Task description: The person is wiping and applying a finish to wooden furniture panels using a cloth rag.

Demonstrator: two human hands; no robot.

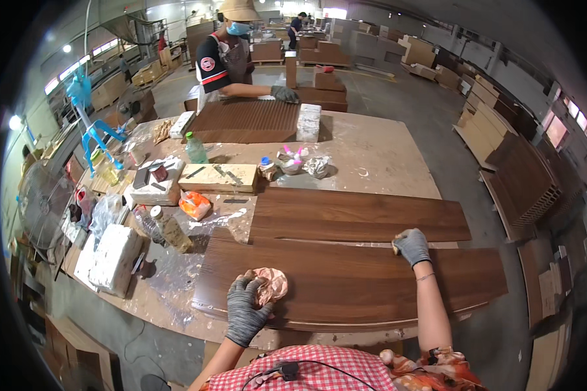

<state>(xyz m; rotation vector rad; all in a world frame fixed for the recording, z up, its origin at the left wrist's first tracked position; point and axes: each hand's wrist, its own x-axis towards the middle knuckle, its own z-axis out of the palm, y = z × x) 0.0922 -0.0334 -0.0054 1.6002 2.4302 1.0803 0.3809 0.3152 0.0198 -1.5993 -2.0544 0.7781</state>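
Note:
In a grey knit glove, my left hand (243, 307) is closed around a crumpled pinkish-tan cloth (271, 287) at the left part of the near dark brown wood-grain board (352, 280). That board lies on top of a low stack of boards along the table's near side. My right hand (412, 247), gloved as well, is at the gap between the near board and a second brown board (359, 214) behind it. Its fingers are curled in; whatever they may hold is hidden.
Bottles (171, 229), an orange-and-white packet (194, 204), a pale wooden block (219, 177) and white wrapped blocks (115, 260) cover the worktable's (378, 156) left. Across it, a masked co-worker (223, 65) touches a stack of brown strips (241, 120). Board stacks (518, 179) stand right.

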